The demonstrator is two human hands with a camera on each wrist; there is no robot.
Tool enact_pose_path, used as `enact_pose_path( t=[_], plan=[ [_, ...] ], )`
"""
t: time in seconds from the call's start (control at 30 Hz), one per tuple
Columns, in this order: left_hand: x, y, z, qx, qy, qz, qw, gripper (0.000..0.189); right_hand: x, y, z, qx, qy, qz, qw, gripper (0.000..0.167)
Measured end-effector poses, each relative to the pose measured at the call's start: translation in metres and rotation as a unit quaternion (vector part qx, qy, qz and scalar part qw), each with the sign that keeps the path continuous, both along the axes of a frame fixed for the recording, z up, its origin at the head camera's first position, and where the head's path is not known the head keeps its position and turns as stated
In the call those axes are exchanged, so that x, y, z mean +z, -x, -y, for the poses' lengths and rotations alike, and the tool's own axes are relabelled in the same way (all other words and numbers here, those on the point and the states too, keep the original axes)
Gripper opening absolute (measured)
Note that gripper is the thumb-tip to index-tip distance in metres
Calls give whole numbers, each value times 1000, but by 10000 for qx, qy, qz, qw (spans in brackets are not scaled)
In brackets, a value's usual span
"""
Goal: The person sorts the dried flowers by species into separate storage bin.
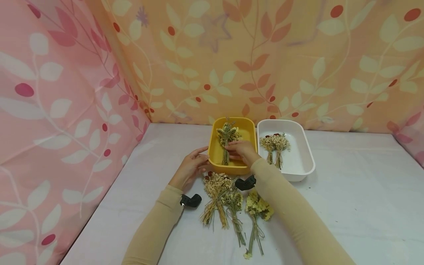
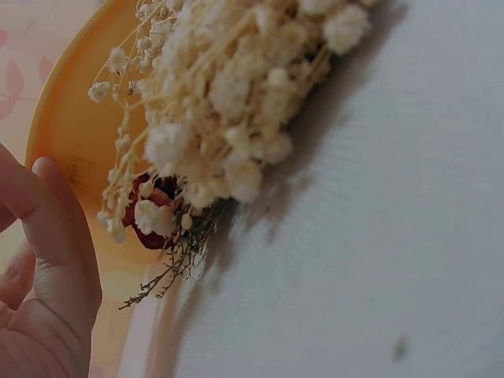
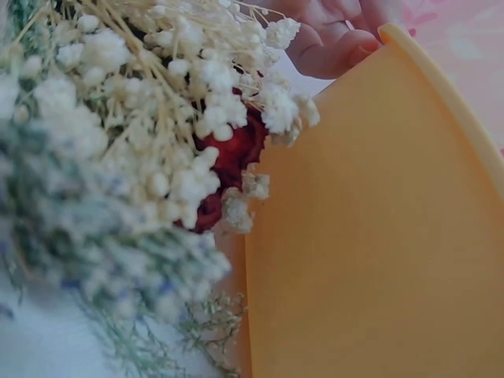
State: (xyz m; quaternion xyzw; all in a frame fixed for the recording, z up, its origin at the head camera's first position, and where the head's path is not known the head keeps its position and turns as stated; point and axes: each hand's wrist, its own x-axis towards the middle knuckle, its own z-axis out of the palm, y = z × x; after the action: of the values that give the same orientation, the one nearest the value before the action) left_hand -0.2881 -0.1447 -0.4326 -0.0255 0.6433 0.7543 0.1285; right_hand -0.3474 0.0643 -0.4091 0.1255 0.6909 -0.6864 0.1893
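Observation:
In the head view, my right hand [image 1: 243, 151] reaches into the yellow tray [image 1: 211, 151] and pinches the stems of a small dried flower bouquet [image 1: 227, 133] with pale yellow blooms. That bouquet lies inside the tray, blooms toward the back. My left hand [image 1: 191, 167] touches the tray's front left side, fingers at the rim and outer wall; its fingers [image 2: 59, 205] show beside the tray in the left wrist view. Just in front of the tray lies a cream-white dried bouquet [image 1: 216, 184] with dark red roses, its blooms large in both wrist views.
A white tray [image 1: 299, 147] stands against the yellow one's right side, holding cream bouquets [image 1: 277, 141] with red roses. On the white cloth in front lie a greenish-yellow bouquet [image 1: 234, 202] and a brighter yellow bouquet [image 1: 256, 208], between my forearms. Patterned fabric [image 1: 205, 66] rises behind the trays.

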Motion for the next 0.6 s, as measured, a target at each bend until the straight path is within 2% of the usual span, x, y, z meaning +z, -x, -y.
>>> enact_pose_path(
  t=[0.6],
  plan=[
    [-2, 1, 2, -65, -8, -54, 10000, 48, 4, -2, 0, 30, 120, 75, 9999, 37]
  ],
)
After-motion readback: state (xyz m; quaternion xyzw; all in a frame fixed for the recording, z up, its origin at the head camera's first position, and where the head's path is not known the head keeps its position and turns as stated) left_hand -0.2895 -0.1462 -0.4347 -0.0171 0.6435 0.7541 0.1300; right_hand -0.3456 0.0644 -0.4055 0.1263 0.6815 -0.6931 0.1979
